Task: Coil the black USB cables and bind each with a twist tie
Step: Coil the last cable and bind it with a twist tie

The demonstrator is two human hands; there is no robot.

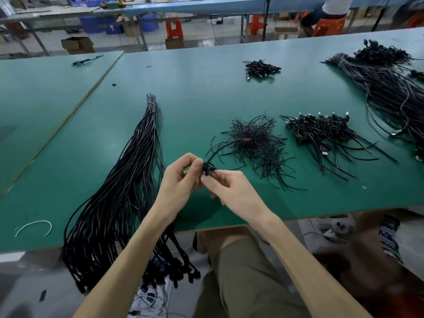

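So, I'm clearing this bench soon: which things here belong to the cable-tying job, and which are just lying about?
Job: coiled cable pinched by the left hand and right hand; twist tie pile; uncoiled cable bundle; row of coiled cables; second big cable bundle.
Lying about: white wire loop; lone cable at far left; orange stool; cardboard box.
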